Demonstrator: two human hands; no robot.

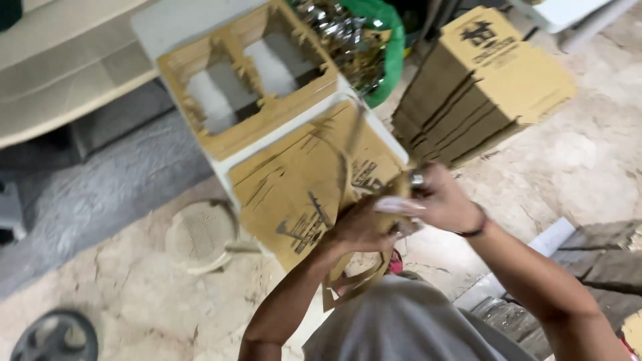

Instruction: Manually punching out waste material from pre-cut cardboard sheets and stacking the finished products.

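Observation:
My left hand (361, 227) and my right hand (445, 200) meet over a brown die-cut cardboard sheet (301, 194) with dark print, which lies on a white table (167, 27). Both hands grip a strip of cardboard trim (351, 150) that rises from the sheet, blurred by motion. More trim (354, 281) hangs below my left wrist. A ring shows on my right hand and a dark band on its wrist. Behind the sheet lies a cardboard waste frame (234, 134) with two cut-out openings.
A stack of flat printed cardboard blanks (481, 87) sits at the right. A green sack (384, 40) of shiny scrap stands behind the table. On the sandy floor are a round beige strainer (200, 234), a black wheel (57, 337) and stone slabs (602, 261).

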